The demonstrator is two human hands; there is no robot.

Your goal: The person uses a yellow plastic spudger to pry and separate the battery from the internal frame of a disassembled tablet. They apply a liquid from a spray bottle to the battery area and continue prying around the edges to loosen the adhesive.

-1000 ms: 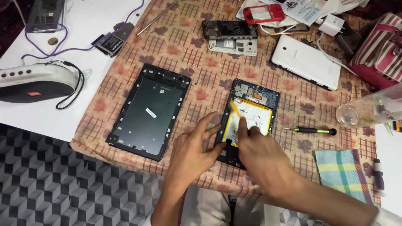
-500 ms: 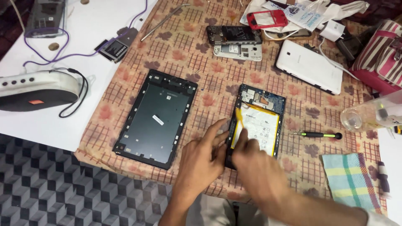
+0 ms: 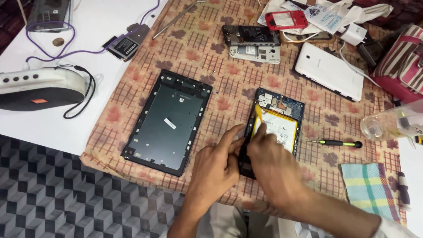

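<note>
- Broadly, a floral checked cloth (image 3: pixel 194 57) covers most of the table; a white tabletop (image 3: pixel 101 22) shows at 10 o'clock.
- Black tablet frame (image 3: pixel 169 121) lies flat on the cloth at 9 o'clock of the hands, well apart from them, inner side up.
- Opened tablet (image 3: pixel 277 119) lies just right of centre, circuit board at its top end, pale battery (image 3: pixel 278 130) below that.
- White tablet back cover (image 3: pixel 328 70) sits at 1 o'clock of the opened tablet, apart from it.
- Grey-and-white speaker (image 3: pixel 39 86) with a black cord rests on the tabletop at far 9 o'clock.
- Right hand (image 3: pixel 275 165) lies over the lower half of the opened tablet, fingers curled and pinched on a yellow pry tool (image 3: pixel 257 121) that runs along the battery's left edge.
- Left hand (image 3: pixel 218 165) is beside it at 9 o'clock, forefinger stretched out to the tablet's left rim, other fingers loosely bent; gripping nothing that I can see.
- Checked towel (image 3: pixel 368 189) at 4 o'clock.
- Two stripped phones (image 3: pixel 253 42) at 12 o'clock, touching each other.
- Red phone frame (image 3: pixel 286 20) above those.
- Green-handled screwdriver (image 3: pixel 337 143) lies at 3 o'clock of the opened tablet, near it.
</note>
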